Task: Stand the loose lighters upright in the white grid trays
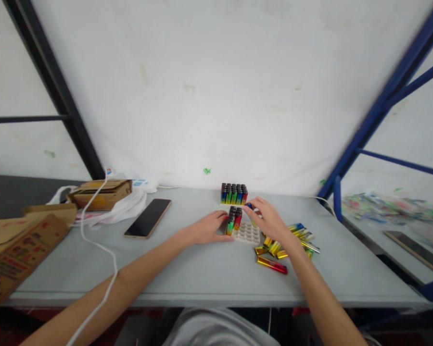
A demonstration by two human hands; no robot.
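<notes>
A white tray (248, 234) with rows of round-edged sockets lies on the table between my hands. Several lighters (238, 222), in green, red and blue tones with dark tops, stand upright along its left side. My left hand (211, 227) grips the tray's left side, thumb at the front and fingers farther back, close by the lighters. Above the tray's back right part, my right hand (265, 218) pinches a blue-and-yellow lighter (249, 206), partly hidden by the fingers. Loose shiny lighters (274, 265) lie in a pile beneath and beside my right forearm.
Behind the tray stands a second block of upright lighters (234, 193). A phone (147, 218) lies to the left, near cardboard boxes (104, 194) and a white plastic bag (137, 202). A white cable (111, 254) hangs across my left arm. Blue frame bars (370, 115) rise at right.
</notes>
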